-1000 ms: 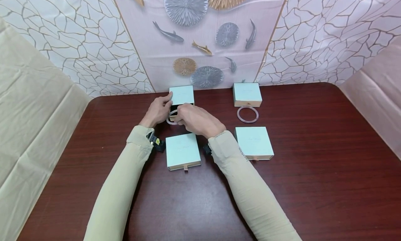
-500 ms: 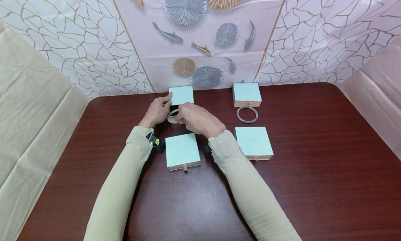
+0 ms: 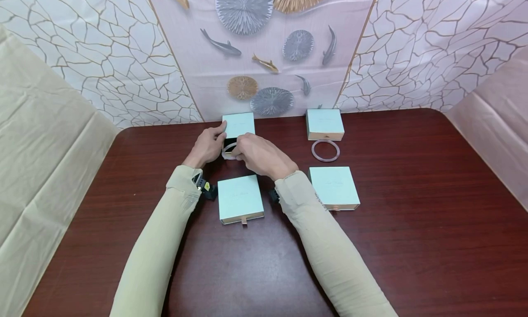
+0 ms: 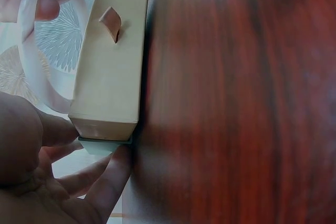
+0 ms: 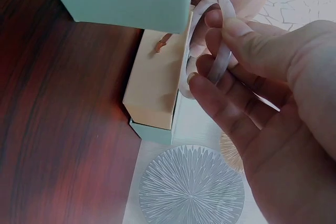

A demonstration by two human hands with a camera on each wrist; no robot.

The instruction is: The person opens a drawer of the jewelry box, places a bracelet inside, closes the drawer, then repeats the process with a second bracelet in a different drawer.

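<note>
At the far left box (image 3: 240, 123): my left hand (image 3: 205, 146) lays fairly straight fingers against its side; the drawer (image 4: 109, 66) is partly out.
Held ring (image 5: 222, 62): tilted at the drawer's open top, pinched by my right hand (image 3: 265, 156); I cannot tell whether it touches.
Other ring (image 3: 326, 160): flat on the table (image 3: 264, 271), just before the far right box (image 3: 325, 121).
Near left box (image 3: 240, 197), near right box (image 3: 334, 185): each with a ribbon (image 3: 244, 221) facing me.
</note>
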